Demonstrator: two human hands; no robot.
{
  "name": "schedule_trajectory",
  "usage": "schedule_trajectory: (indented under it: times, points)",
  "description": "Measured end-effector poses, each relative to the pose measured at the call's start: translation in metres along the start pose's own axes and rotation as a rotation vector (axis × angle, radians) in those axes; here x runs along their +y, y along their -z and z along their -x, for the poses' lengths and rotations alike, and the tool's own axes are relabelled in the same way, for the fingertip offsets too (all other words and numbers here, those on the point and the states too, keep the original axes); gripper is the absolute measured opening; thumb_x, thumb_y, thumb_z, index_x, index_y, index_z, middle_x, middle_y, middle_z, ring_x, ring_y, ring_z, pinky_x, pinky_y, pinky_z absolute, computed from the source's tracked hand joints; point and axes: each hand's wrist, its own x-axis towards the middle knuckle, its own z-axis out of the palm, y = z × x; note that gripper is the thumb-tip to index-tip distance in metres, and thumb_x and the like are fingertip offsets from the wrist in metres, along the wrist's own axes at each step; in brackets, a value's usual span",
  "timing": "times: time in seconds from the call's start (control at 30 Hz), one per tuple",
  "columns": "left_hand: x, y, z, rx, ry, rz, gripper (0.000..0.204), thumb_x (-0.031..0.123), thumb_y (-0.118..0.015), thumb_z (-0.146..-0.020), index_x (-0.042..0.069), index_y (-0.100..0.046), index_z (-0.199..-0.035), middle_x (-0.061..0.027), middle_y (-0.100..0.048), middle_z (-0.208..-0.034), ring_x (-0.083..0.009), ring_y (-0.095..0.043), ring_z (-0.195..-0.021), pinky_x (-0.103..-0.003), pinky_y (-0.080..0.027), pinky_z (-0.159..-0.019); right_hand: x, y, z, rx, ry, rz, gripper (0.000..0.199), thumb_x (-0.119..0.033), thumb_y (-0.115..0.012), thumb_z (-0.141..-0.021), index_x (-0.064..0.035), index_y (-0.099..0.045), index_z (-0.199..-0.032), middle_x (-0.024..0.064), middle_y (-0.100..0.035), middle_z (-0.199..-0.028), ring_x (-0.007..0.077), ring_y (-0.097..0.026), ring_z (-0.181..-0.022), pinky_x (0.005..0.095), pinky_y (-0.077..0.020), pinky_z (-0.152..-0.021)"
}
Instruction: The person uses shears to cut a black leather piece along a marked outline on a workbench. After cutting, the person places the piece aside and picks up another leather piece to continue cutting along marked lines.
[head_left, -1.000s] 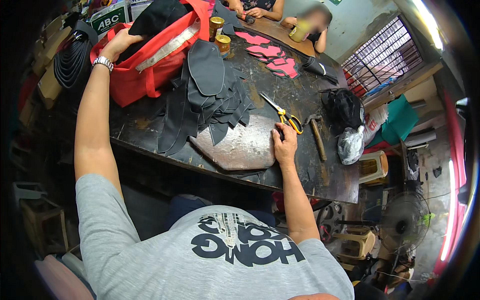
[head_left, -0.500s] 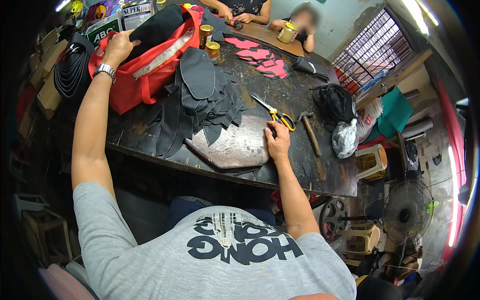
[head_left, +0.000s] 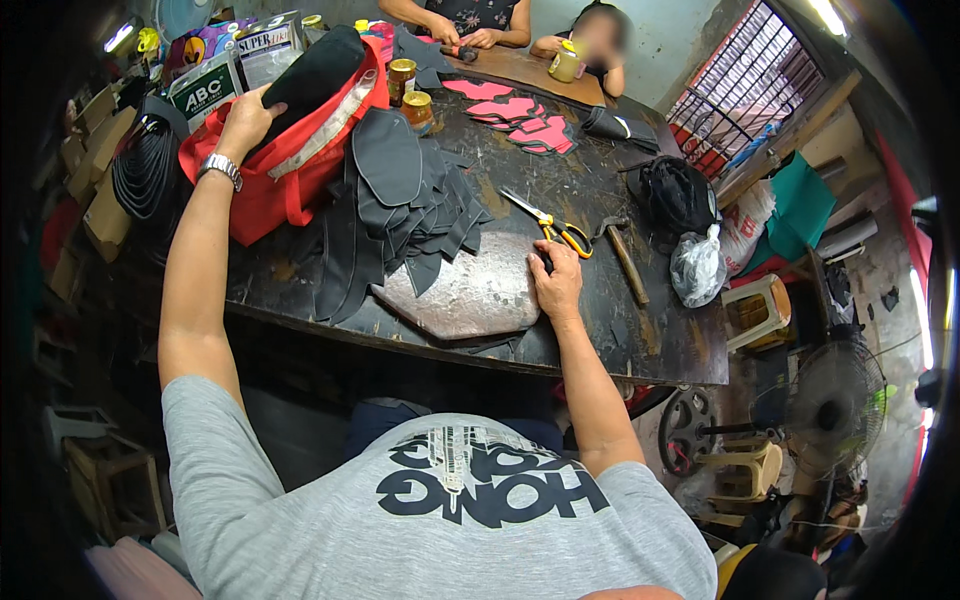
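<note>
My left hand (head_left: 248, 122), wearing a metal watch, grips the edge of a black sheet of material (head_left: 318, 68) that stands up out of a red bag (head_left: 272, 198). My right hand (head_left: 558, 280) rests on the table at the right edge of a worn, shiny board (head_left: 465, 295). Its fingers are curled round a small dark thing, mostly hidden. Just beyond them lie open scissors (head_left: 548, 222) with yellow and black handles. Between bag and board is a heap of black cut pieces (head_left: 388, 158), partly overlapping the board.
A hammer (head_left: 627, 265) lies right of the scissors. Pink and black pieces (head_left: 540, 132), two jars (head_left: 401, 80), a black bag (head_left: 672, 195) and a clear plastic bag (head_left: 698, 268) sit around the dark table (head_left: 600, 350). Across it are two people, one holding a tool (head_left: 460, 52).
The view has shifted slightly. The black sheet stands a little differently at the bag's mouth, my left hand still on it. My right hand stays beside the board.
</note>
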Motion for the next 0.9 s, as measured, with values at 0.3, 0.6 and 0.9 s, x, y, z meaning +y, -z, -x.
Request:
schedule_trajectory:
  times: [0.3,0.6,0.9]
  points:
    - [0.011,0.081,-0.049,0.474,0.062,-0.015,0.057,0.040,-0.075,-0.080,0.006,-0.062,-0.125,-0.0197,-0.070,-0.102,-0.0338,-0.068,-0.094,-0.040,-0.051,-0.084,0.000,-0.001,-0.001,0.042,0.034,-0.024,0.023,-0.018,-0.072,-0.078,-0.0065,-0.069,-0.098,0.0113,-0.067,-0.099,0.0292,-0.058,-0.102,0.0408,-0.0442,-0.090]
    - [0.164,0.093,0.019,0.474,-0.040,0.760,0.058,0.028,-0.079,-0.080,-0.013,-0.057,-0.116,-0.0146,-0.068,-0.103,-0.0174,-0.067,-0.087,-0.030,-0.054,-0.078,0.019,0.001,-0.013,0.156,0.019,0.138,0.026,-0.015,-0.070,-0.078,-0.0085,-0.067,-0.103,0.0113,-0.063,-0.108,0.0303,-0.053,-0.110,0.0434,-0.0391,-0.096]
    - [0.271,-0.068,0.112,-0.382,0.109,1.470,0.035,0.009,-0.074,-0.082,-0.002,-0.063,-0.113,-0.0089,-0.068,-0.106,-0.0171,-0.066,-0.092,-0.031,-0.055,-0.079,0.065,0.006,-0.019,0.011,0.063,0.202,0.039,-0.025,-0.070,-0.076,-0.0117,-0.065,-0.113,0.0119,-0.059,-0.117,0.0298,-0.050,-0.116,0.0441,-0.0395,-0.092]
